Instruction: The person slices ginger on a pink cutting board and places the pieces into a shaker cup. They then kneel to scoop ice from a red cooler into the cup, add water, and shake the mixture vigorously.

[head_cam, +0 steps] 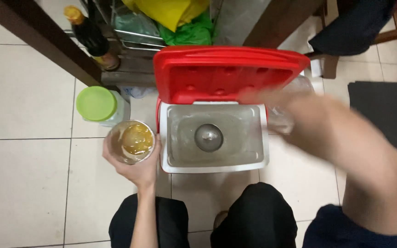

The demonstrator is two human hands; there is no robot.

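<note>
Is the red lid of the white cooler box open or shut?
Open. The red lid stands raised behind the cooler box, so its inside and a metal ladle show.

The glass (132, 141) is a clear, round tumbler seen from straight above, upright over the pale tiled floor, just left of the cooler. It holds an amber-yellow liquid with lumps in it, and pale smears cling to the inside wall. The left hand (136, 167) wraps it from below, fingers curled round its side. The right hand (272, 103) is blurred, reaching over the cooler's right rim toward a clear plastic item (283, 117) whose kind cannot be told.
</note>
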